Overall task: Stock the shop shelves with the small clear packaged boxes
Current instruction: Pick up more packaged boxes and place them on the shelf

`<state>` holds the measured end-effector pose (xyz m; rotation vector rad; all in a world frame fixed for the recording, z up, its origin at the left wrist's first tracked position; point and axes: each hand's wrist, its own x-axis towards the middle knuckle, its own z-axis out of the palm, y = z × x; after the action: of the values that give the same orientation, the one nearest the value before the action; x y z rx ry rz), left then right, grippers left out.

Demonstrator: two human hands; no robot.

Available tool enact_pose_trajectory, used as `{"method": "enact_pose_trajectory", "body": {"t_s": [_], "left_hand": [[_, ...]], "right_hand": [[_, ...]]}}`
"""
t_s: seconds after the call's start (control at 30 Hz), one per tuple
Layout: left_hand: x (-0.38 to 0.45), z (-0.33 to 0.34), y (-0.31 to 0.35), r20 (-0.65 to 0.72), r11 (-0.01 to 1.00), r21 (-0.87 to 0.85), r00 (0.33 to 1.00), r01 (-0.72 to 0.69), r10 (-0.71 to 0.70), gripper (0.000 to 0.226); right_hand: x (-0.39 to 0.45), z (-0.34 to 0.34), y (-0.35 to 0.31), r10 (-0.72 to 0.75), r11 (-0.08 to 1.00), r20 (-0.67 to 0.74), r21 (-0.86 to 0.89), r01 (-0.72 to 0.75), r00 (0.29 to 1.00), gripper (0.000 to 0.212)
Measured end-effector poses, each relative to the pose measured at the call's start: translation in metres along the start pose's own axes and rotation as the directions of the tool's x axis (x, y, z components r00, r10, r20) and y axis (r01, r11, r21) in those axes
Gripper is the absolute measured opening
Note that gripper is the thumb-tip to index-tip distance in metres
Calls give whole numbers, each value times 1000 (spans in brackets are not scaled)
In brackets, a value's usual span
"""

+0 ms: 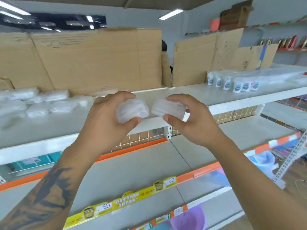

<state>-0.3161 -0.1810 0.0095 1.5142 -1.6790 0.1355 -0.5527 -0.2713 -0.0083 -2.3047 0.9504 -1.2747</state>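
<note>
On the far left of the top shelf lay a cluster of clear wrapped packs, pushed back toward the upright cardboard sheets. I judged those to be stock already put out, kept to one side so the bare middle stretch stayed free for more.

My left hand had its grip closed around one small clear box, thumb underneath and fingers arched over the top. I held it that way, from above and below, so the box could go down flat on the shelf without my fingers getting trapped beneath it.

Just beside it, my right hand gripped a second clear box in the same manner, thumb at the lower front corner. The two boxes were near each other but apart, both raised at the front edge of the top shelf, over its empty middle. Carrying one in each hand let me set a pair side by side in one go.

Farther right stood small labelled cups in clear wrap, marking where that open space ended.
</note>
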Motion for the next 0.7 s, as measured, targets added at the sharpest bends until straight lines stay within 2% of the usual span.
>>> {"method": "enact_pose_trajectory", "body": {"t_s": [0.23,0.4,0.53,0.7], "left_hand": [[-51,75,86,10,999,-26,1000,-23,23,52],[-73,131,137,113,993,-97,991,-64,75,53],[-70,173,167,192,993,-87,977,-80,96,53],[-47,226,203,225,981,-108,957,-160,181,52]], "right_hand": [[-96,-85,53,39,999,-55,40,-37,998,44],[-145,-128,90,119,990,-62,77,-114,991,45],[-169,-161,122,197,980,-95,63,-191,976,43],[-188,-211,158,278,960,-150,59,-272,949,44]]}}
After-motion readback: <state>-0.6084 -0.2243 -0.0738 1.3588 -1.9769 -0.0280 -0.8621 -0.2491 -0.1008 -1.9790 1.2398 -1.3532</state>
